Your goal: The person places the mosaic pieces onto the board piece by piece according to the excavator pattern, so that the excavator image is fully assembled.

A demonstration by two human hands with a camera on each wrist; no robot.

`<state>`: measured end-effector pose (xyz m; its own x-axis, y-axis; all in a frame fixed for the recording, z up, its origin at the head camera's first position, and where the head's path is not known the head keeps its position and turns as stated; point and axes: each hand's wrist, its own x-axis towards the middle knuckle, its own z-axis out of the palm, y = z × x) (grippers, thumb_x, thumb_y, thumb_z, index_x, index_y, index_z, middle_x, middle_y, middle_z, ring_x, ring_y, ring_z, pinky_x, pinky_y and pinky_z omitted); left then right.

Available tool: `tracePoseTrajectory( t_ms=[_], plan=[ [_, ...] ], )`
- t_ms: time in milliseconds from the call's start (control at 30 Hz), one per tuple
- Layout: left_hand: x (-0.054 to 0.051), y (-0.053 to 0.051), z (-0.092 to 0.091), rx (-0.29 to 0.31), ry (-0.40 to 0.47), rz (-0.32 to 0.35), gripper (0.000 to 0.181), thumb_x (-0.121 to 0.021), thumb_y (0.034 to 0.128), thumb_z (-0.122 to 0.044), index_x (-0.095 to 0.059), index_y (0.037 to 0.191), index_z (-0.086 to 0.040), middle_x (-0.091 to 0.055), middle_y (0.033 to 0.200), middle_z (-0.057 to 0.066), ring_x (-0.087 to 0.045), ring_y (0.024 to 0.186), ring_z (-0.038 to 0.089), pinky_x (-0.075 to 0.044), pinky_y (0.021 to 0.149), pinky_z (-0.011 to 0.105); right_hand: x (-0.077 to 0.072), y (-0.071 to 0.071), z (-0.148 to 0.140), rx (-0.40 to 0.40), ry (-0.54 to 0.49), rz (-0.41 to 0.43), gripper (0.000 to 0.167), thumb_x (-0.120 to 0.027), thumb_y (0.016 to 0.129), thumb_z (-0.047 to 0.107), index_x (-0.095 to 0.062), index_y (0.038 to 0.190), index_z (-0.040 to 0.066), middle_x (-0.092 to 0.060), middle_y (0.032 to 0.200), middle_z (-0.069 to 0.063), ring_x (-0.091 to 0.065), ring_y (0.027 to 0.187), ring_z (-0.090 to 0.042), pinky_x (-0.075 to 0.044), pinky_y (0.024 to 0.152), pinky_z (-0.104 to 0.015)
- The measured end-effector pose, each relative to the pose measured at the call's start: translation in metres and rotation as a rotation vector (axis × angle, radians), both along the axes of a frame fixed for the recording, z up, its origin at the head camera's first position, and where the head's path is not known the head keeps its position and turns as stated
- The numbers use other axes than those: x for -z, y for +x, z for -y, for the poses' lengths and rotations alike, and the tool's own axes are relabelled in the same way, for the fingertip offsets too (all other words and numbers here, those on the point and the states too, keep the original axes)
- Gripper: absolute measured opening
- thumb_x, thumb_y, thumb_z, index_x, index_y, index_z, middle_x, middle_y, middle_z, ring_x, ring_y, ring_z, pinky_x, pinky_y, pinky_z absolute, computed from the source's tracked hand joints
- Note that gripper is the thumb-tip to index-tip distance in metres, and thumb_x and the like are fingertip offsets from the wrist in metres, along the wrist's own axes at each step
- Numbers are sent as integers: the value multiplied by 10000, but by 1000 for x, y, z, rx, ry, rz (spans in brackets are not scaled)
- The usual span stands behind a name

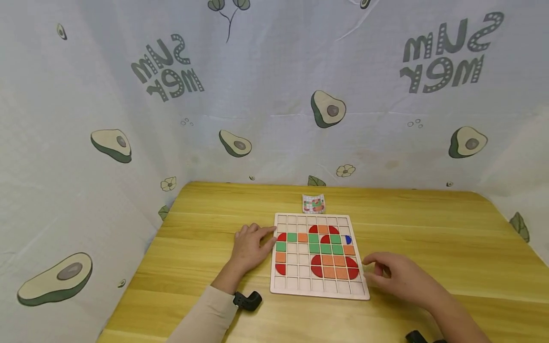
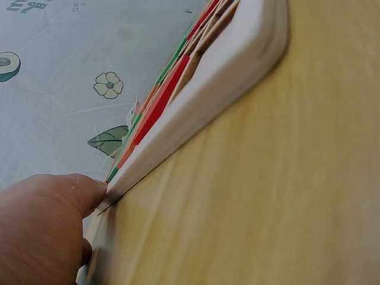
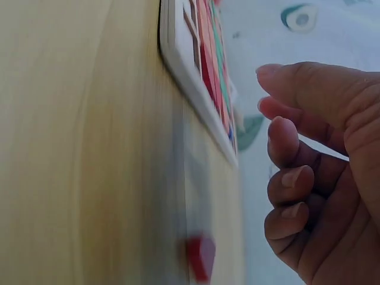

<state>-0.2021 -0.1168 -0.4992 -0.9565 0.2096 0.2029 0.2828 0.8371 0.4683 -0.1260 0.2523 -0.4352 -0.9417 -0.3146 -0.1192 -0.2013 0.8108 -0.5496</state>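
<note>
A white gridded board (image 1: 299, 284) lies on the table, with red, green and orange flat pieces and one blue half-round piece (image 1: 348, 239) set in its cells. My left hand (image 1: 250, 247) is at the board's left edge, thumb and forefinger extended towards it; in the left wrist view the thumb (image 2: 83, 191) meets the rim. Beside the right edge, my right hand (image 1: 396, 276) has its fingers loosely bent and thumb apart from forefinger, with nothing visible between them. A loose red piece (image 3: 200, 258) lies on the table in the right wrist view, hidden in the head view.
Behind the board a small card (image 1: 313, 204) with a coloured grid pattern lies on the wooden table (image 1: 223, 202). A pale curtain printed with avocados (image 1: 274, 95) hangs along the table's back and left side.
</note>
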Motion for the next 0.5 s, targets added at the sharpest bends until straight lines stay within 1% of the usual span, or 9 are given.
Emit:
tracePoseTrajectory(
  t_ms=[133,200,267,367,433,500],
  plan=[
    [0,0,0,3,-1,-7,356,-633,983,-437,-712,1304,-308,-556,877,-46,-380,796,132,-263,749,310,7,8,-31,15,29,-36,194,-724,946,287,-705,1104,178,-496,735,90,-418,635,13,-361,597,-225],
    [0,-1,1,3,-2,-8,356,-630,984,-442,-710,1306,-314,-558,882,-47,-382,798,130,-264,750,310,11,11,-44,6,31,-49,196,-714,955,265,-704,1121,161,-486,727,101,-406,630,25,-355,590,-222],
    [1,-1,1,2,-6,-8,357,-628,983,-443,-708,1307,-317,-562,887,-49,-383,802,127,-264,748,309,14,14,-54,-3,24,-32,226,-721,949,252,-698,1143,139,-489,732,103,-406,624,30,-359,578,-218],
    [2,-1,1,3,-7,-10,357,-628,982,-445,-708,1306,-320,-567,894,-48,-388,807,128,-264,749,309,18,18,-62,1,17,5,288,-752,923,293,-678,1144,124,-495,755,83,-408,629,29,-361,572,-218],
    [2,0,1,4,-4,-10,357,-629,981,-445,-708,1305,-321,-569,896,-46,-391,809,130,-264,748,308,20,19,-63,34,35,32,343,-774,897,360,-661,1126,130,-498,771,61,-409,632,19,-359,580,-218],
    [2,1,0,5,0,-12,356,-630,980,-446,-709,1304,-321,-571,896,-44,-394,808,131,-264,748,308,22,19,-63,68,58,37,381,-791,873,400,-647,1100,129,-498,776,40,-407,633,7,-355,586,-221]
  ],
)
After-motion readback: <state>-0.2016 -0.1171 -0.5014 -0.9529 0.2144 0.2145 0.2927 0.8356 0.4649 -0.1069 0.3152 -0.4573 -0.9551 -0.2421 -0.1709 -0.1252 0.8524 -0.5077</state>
